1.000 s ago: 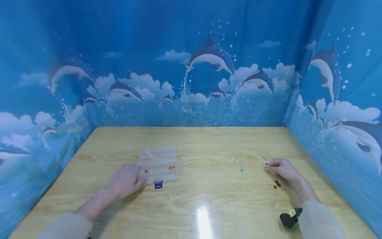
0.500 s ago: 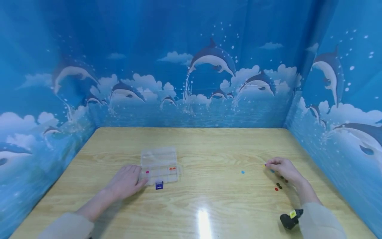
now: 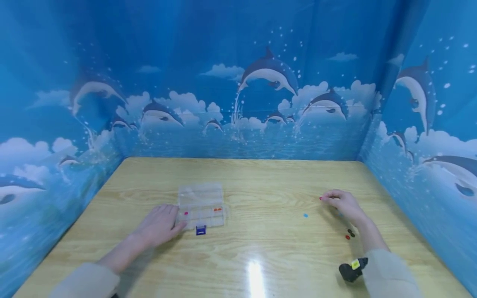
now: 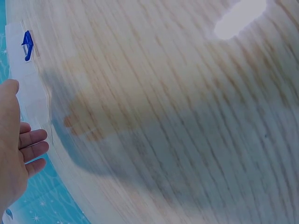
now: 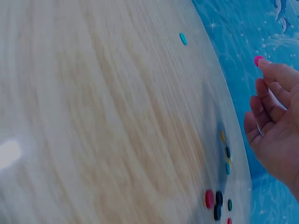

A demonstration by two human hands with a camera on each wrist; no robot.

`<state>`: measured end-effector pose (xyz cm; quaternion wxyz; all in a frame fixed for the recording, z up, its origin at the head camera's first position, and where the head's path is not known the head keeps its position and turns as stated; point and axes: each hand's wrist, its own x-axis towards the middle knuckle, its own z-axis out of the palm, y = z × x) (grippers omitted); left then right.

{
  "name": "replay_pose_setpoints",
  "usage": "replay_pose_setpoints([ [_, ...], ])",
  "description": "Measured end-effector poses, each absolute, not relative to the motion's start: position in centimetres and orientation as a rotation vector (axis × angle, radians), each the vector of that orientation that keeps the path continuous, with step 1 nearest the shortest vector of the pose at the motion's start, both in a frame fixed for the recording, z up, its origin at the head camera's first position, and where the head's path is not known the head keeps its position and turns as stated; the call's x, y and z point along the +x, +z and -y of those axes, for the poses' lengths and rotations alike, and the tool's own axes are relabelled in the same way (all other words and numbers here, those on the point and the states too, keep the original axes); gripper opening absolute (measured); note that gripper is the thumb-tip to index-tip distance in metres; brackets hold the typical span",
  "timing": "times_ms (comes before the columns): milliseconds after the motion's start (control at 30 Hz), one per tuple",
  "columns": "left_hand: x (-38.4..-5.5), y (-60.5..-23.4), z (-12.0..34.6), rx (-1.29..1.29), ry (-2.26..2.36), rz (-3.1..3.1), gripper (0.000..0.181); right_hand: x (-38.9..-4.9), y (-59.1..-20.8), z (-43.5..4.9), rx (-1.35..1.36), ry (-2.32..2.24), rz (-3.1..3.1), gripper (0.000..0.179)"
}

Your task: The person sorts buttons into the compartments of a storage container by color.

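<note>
My right hand (image 3: 344, 205) pinches a small pink button (image 5: 258, 60) between thumb and forefinger, raised over the right part of the table. In the right wrist view its other fingers are loosely bent. My left hand (image 3: 158, 223) rests against the left side of a clear compartment box (image 3: 201, 195), the thumb lying by its front left corner. The box's lid is tipped back. Inside, a pink button (image 3: 186, 213) lies at the left and orange buttons (image 3: 218, 209) at the right. A blue latch (image 3: 201, 230) sits at its front edge.
A light blue button (image 3: 305, 215) lies left of the right hand. Nearer the right forearm are a red button (image 3: 348, 237) and dark buttons (image 3: 351, 233). Several more, including a yellow one (image 5: 223, 136), show in the right wrist view. Dolphin-print curtains (image 3: 223, 82) enclose the table.
My right hand has lifted from the group of buttons with the pink one and shifted left. The left hand stays at the box; the head view has shifted slightly.
</note>
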<state>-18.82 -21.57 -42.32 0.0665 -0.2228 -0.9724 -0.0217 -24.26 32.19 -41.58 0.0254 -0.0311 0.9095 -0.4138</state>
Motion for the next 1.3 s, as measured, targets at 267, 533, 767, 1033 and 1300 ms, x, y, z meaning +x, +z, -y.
replay_pose_setpoints([
  [267,-18.6,-42.1,21.4,-0.663,-0.085,2.936,0.044,-25.2,-41.5,-29.8,-0.118,-1.364,-2.761,0.039],
  [533,-18.9,-42.1,21.4,-0.647,-0.083,2.967,0.047,-26.4,-41.5,-27.0,-0.129,-1.465,-2.706,0.037],
  [767,-18.9,-42.3,21.5,-0.646,-0.08,2.97,0.049,-27.3,-41.7,-24.7,-0.158,-1.542,-2.632,0.035],
  [1033,-18.8,-42.3,21.4,-0.65,-0.076,2.958,0.046,-27.6,-41.4,-22.5,-0.211,-1.586,-2.602,0.029],
  [1300,-18.7,-42.1,21.3,-0.648,-0.066,2.961,0.045,-27.8,-41.2,-20.4,-0.26,-1.673,-2.525,0.026],
])
